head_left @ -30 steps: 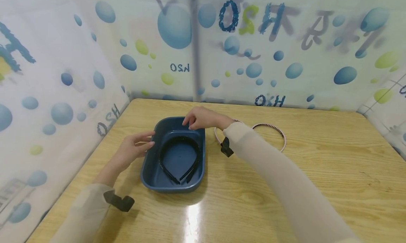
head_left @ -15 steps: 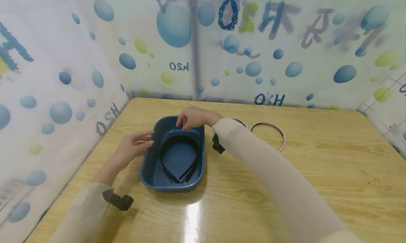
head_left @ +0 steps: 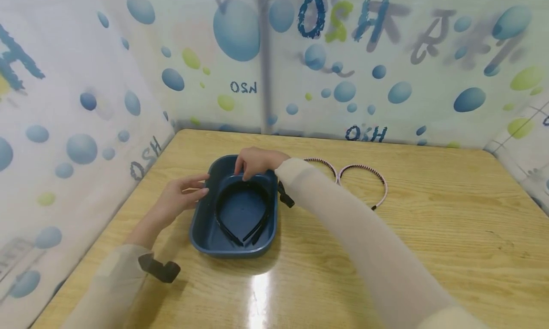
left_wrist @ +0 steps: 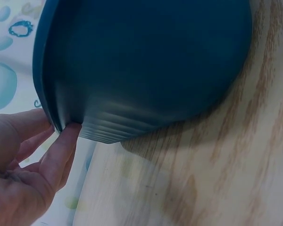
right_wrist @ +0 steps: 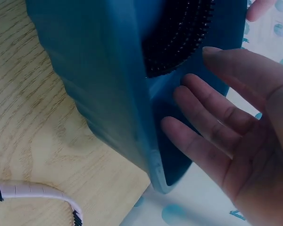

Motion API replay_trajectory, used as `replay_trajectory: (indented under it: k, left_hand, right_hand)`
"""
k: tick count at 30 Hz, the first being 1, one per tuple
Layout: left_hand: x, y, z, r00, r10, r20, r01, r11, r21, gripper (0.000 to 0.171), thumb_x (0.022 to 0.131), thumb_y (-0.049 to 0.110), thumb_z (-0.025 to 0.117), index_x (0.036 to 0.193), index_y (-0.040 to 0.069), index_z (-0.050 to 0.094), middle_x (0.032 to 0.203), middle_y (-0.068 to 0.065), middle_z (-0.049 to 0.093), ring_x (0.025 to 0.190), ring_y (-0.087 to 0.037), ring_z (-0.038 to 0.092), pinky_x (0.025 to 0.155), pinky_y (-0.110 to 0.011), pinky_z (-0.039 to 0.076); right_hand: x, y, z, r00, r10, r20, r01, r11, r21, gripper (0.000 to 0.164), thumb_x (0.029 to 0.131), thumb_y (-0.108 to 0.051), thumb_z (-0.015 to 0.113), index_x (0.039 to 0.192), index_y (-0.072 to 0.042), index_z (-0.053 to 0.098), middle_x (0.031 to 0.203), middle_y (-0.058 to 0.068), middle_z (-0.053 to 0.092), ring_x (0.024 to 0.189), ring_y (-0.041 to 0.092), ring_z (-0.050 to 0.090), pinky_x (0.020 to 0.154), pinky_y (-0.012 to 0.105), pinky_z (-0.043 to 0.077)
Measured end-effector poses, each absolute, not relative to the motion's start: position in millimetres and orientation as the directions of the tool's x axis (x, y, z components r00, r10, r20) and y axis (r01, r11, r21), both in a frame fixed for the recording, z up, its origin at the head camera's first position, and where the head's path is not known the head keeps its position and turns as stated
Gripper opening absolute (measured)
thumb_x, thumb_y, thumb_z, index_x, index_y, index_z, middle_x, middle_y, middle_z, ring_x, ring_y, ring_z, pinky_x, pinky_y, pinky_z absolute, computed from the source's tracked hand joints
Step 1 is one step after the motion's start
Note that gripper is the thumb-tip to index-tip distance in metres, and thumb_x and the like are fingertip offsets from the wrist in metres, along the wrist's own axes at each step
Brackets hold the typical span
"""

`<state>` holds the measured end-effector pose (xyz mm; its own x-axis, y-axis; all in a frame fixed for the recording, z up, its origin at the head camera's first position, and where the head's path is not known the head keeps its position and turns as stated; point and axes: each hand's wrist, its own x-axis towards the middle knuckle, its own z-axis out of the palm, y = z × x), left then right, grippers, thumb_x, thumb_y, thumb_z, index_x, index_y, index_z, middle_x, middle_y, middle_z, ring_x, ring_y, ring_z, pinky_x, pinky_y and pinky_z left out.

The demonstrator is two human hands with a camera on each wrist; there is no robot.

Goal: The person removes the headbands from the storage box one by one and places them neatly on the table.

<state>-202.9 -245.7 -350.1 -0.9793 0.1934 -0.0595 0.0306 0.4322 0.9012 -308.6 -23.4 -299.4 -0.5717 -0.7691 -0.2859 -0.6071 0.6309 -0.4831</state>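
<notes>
Black toothed headbands (head_left: 220, 220), nested together, lie in a blue plastic basin (head_left: 196, 248) on the table. My left hand (head_left: 182, 193) pinches the basin's left rim, and the left wrist view shows fingertips on its outer wall (left_wrist: 146, 66). Over the basin's far end hangs my right hand (head_left: 256, 161), its fingers bent loosely downward with nothing between them. In the right wrist view its fingers (right_wrist: 203, 146) reach inside the rim, close to the headbands' toothed curve (right_wrist: 188, 52).
Two pink-and-black headbands lie right of the basin, a left one (head_left: 326, 163) and a right one (head_left: 383, 183), partly behind the right sleeve (head_left: 343, 214). The wooden table (head_left: 450, 214) meets patterned fabric walls (head_left: 291, 90) at the back and left.
My right hand has shifted a little left and lower into the basin's far end, uncovering more of the pink-and-black headbands. The left hand stays at the rim.
</notes>
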Motion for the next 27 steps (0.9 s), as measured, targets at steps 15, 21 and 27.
replay_trajectory:
  k: [15,21,27]
  left_hand:
    - [-202.6,-247.5,-350.4,-0.979,0.193,-0.061,0.027,0.424,0.905,0.053,0.091,0.023,0.059,0.136,0.003,0.042,0.122,-0.027,0.046,0.113,-0.038,0.048,0.081,-0.036,0.050]
    - [-203.1,-247.6,-350.2,-0.978,0.198,-0.066,0.026,0.426,0.904,0.053,0.091,0.023,0.060,0.137,0.003,0.041,0.124,-0.027,0.045,0.114,-0.039,0.047,0.082,-0.038,0.050]
    - [-203.1,-248.3,-350.2,-0.976,0.207,-0.061,0.035,0.427,0.904,0.053,0.091,0.023,0.059,0.137,0.003,0.041,0.124,-0.027,0.045,0.114,-0.039,0.047,0.081,-0.038,0.050]
  right_hand:
    - [-311.9,-31.8,-303.9,-0.550,-0.754,-0.360,-0.593,0.656,-0.466,0.031,0.086,-0.010,0.064,0.117,-0.012,0.064,0.095,0.003,0.063,0.073,0.014,0.055,0.064,0.034,0.052]
    - [-308.4,-34.5,-301.4,-0.553,-0.740,-0.383,-0.604,0.672,-0.428,0.032,0.086,-0.010,0.064,0.118,-0.013,0.063,0.093,0.003,0.061,0.072,0.015,0.055,0.064,0.031,0.052]
    - [-306.3,-36.8,-301.4,-0.559,-0.738,-0.378,-0.613,0.675,-0.411,0.030,0.086,-0.007,0.063,0.115,-0.013,0.065,0.093,0.003,0.061,0.069,0.014,0.053,0.057,0.026,0.048]
